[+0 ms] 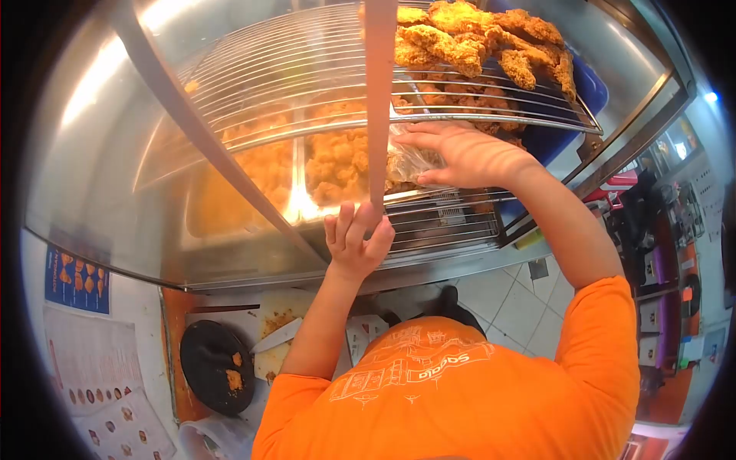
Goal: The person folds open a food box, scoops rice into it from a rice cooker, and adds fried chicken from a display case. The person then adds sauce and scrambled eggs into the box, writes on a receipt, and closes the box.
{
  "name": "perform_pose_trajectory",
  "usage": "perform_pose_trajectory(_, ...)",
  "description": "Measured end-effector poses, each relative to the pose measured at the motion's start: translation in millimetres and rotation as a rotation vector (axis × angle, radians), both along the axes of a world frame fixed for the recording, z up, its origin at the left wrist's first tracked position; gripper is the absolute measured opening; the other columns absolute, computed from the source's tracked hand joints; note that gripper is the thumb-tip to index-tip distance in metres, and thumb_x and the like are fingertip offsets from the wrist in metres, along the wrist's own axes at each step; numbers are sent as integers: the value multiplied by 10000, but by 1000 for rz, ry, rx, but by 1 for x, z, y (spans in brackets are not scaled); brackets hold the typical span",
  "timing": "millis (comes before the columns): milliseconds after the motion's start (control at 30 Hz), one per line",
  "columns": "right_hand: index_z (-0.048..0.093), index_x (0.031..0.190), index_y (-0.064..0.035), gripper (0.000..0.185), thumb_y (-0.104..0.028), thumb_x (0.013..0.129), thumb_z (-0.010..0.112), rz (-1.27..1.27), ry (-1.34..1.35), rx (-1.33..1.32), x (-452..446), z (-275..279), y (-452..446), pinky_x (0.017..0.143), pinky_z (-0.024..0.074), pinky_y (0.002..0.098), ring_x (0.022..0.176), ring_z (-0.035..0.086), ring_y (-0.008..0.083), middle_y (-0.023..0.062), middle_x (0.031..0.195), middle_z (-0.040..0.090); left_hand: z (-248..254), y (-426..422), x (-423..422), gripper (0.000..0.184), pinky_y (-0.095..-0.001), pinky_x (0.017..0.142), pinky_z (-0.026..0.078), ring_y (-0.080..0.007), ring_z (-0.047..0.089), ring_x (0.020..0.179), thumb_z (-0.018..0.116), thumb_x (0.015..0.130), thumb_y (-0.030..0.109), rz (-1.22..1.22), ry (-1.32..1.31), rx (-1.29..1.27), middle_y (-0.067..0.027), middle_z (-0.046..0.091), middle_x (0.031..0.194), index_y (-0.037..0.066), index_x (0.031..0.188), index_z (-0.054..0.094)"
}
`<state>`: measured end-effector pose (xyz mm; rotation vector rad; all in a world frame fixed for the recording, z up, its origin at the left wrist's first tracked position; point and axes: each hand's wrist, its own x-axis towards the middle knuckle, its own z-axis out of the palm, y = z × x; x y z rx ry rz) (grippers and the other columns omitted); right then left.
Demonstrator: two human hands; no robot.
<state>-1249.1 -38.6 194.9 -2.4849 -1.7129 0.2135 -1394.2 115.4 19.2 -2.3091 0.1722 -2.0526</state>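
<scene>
My right hand (pixel 468 156) reaches in beneath the upper wire rack of a heated display cabinet. Its fingers and thumb close on a crumpled clear plastic bag (pixel 412 162); what lies inside or behind the bag is hard to make out. At the cabinet's front, my left hand (pixel 357 241) has its fingers apart and slightly bent, touching the lower end of an upright door frame (pixel 379 100). Fried chicken (pixel 452 42) is piled on the upper rack (pixel 529 113). Smaller fried pieces (pixel 337 157) fill metal trays left of the bag.
A blue bin (pixel 590 88) stands inside the cabinet at right. Below left are a black round pan (pixel 217 368) with crumbs, a knife (pixel 280 336) and a cutting board (pixel 277 310). Slanted metal framing (pixel 207 130) crosses the opening. Tiled floor (pixel 491 299) shows below.
</scene>
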Motion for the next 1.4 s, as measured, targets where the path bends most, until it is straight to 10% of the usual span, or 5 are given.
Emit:
perform_pose_trajectory(433, 527, 1248, -45, 609, -355, 749, 692, 15, -96, -48, 12, -8, 32, 963, 442, 386, 1154, 533, 305, 153, 1250, 552, 0, 7, -2, 362, -490, 1146, 225, -318, 445, 1284, 587, 857, 175, 20, -22, 1, -78, 506, 1267, 204, 1198, 472)
perform_pose_trajectory(933, 542, 1174, -128, 451, -254, 766, 685, 184, -426, -162, 0, -7, 41, 895, 433, 406, 944, 588, 307, 139, 878, 653, 0, 3, 3, 290, -534, 1101, 272, -341, 485, 1225, 560, 895, 234, 125, -14, 30, -88, 511, 1248, 179, 1174, 503)
perform_pose_trajectory(1333, 633, 1075, -103, 310, -177, 776, 671, 223, -213, -4, 23, -2, 35, 801, 496, 419, 898, 626, 326, 149, 938, 658, 2, -2, 1, 265, -527, 1107, 283, -316, 475, 1256, 511, 929, 263, 164, -12, 7, -74, 500, 1280, 188, 1183, 510)
perform_pose_trajectory(1400, 629, 1136, -117, 367, -307, 825, 669, -185, 115, 52, 14, 11, 32, 831, 498, 391, 956, 634, 301, 159, 998, 666, 2, -3, 1, 267, -525, 1106, 283, -317, 473, 1257, 522, 921, 255, 167, -12, 21, -74, 493, 1288, 188, 1180, 508)
